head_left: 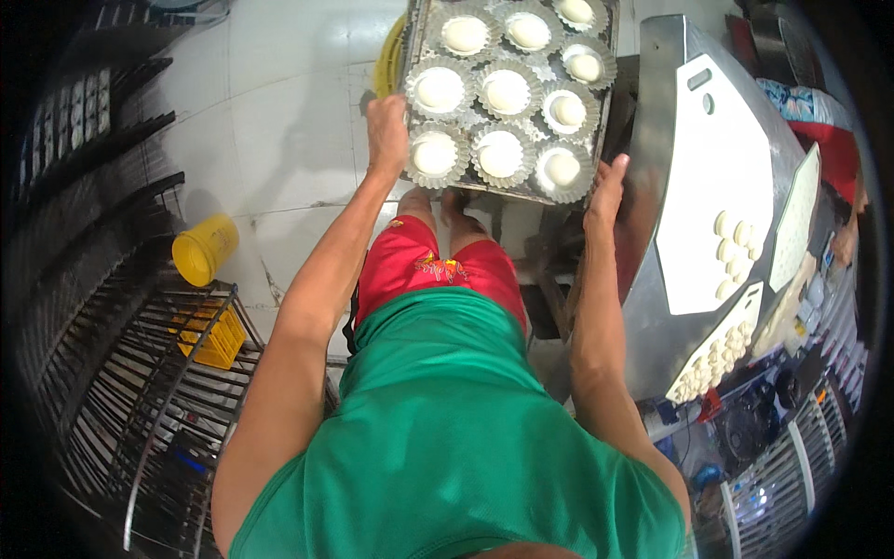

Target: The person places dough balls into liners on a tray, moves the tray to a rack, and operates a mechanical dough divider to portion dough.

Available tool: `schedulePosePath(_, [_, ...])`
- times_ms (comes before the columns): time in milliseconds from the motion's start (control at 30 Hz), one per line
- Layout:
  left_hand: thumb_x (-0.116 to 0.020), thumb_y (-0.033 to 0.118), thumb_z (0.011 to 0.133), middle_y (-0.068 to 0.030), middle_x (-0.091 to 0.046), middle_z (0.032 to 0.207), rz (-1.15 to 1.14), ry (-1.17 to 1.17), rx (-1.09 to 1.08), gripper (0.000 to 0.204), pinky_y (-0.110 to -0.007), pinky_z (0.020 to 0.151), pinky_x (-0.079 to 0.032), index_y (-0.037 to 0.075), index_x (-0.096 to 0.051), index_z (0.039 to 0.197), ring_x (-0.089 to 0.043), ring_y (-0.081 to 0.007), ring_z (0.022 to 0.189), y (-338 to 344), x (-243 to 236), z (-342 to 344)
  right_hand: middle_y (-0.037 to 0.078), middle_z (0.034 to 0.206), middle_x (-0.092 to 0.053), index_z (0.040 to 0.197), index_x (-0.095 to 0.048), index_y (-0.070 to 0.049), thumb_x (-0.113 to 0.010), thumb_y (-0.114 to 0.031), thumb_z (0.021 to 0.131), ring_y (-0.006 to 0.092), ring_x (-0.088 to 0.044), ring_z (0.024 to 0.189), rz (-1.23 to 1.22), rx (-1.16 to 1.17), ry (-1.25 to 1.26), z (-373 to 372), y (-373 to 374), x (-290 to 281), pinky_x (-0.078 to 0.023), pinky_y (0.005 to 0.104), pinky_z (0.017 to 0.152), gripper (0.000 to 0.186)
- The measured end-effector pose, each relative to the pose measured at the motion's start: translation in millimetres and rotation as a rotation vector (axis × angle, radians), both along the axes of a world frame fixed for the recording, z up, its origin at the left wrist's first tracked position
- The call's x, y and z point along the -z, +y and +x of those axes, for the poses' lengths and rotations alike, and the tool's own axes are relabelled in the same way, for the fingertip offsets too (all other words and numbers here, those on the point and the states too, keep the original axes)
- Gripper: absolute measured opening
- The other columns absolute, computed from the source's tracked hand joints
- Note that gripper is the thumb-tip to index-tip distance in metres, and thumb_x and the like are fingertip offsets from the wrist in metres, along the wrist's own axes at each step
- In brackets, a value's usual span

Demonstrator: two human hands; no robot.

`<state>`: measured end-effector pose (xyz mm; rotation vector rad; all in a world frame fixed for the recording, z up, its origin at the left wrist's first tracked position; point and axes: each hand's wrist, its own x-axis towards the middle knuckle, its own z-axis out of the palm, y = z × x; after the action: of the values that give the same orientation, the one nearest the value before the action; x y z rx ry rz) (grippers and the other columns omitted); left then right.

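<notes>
in front of you, beyond your knees, is a dark, worn rectangular tray [418, 35], turned slightly so its near edge slants; its far edge runs out of view. on it you can count ten fluted, greyish metal tins [565, 194], openings up, packed close in uneven rows. each cups one smooth, pale, rounded dough piece [562, 169], well short of filling it. to your right, several pieces sit off-centre in their tins.
</notes>
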<state>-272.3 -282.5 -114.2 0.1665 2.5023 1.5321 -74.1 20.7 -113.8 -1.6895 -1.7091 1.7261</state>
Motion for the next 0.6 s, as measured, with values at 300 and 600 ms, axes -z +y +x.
schedulePosePath(300, [-0.05,0.005,0.085,-0.0166,-0.053,0.094,0.036,0.525,-0.109,0.014,-0.045,0.082,-0.043,0.003,-0.053,0.099,-0.052,-0.0347,0.093,-17,52,8,0.017,0.128,-0.059,0.13,-0.05,0.011,-0.038,-0.046,0.105,0.0263,-0.062,0.11,-0.087,0.012,0.417,-18,-7,11,-0.052,0.0403,0.097,0.064])
schedulePosePath(600, [-0.049,0.009,0.095,-0.0227,-0.059,0.111,0.413,0.084,-0.227,0.023,-0.047,0.092,-0.045,-0.003,-0.055,0.113,-0.056,-0.0424,0.105,-65,8,49,0.02,0.122,-0.061,0.123,-0.056,0.014,-0.039,-0.068,0.099,0.0275,-0.057,0.112,0.046,-0.1,0.331,-30,-38,-52,-0.043,0.0408,0.101,0.087])
